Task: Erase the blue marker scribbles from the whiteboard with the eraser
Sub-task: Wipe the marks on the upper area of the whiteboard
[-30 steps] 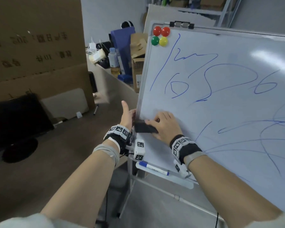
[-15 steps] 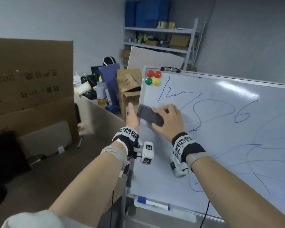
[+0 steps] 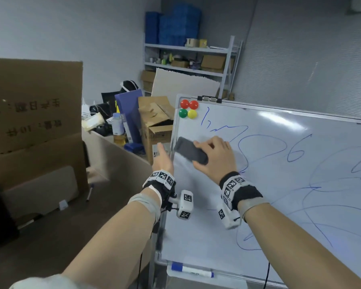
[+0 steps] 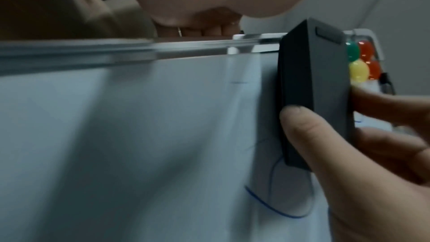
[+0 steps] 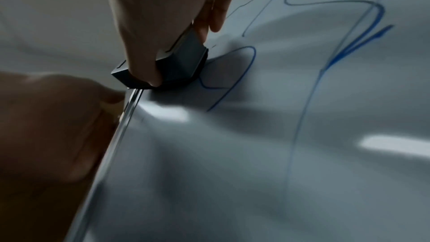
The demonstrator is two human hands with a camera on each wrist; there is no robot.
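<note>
The whiteboard (image 3: 279, 205) carries blue scribbles (image 3: 296, 153) over its middle and right. My right hand (image 3: 213, 155) grips a dark grey eraser (image 3: 190, 151) and presses it flat on the board's upper left, just below the coloured magnets (image 3: 188, 110). In the left wrist view the eraser (image 4: 314, 89) shows my thumb on one long side and my fingers on the other. The right wrist view has the eraser (image 5: 179, 65) beside a blue loop. My left hand (image 3: 163, 163) holds the board's left frame edge, thumb up, fingers curled behind it.
A blue-capped marker (image 3: 192, 271) lies in the tray under the board. Big cardboard sheets (image 3: 29, 111) stand at the left. Behind the board are open boxes (image 3: 154, 122) and a metal shelf (image 3: 188, 59). The board's lower left area is wiped white.
My right hand has slid the eraser up from the board's lower left to its upper left, and the strokes there are gone. My left hand climbed the frame edge.
</note>
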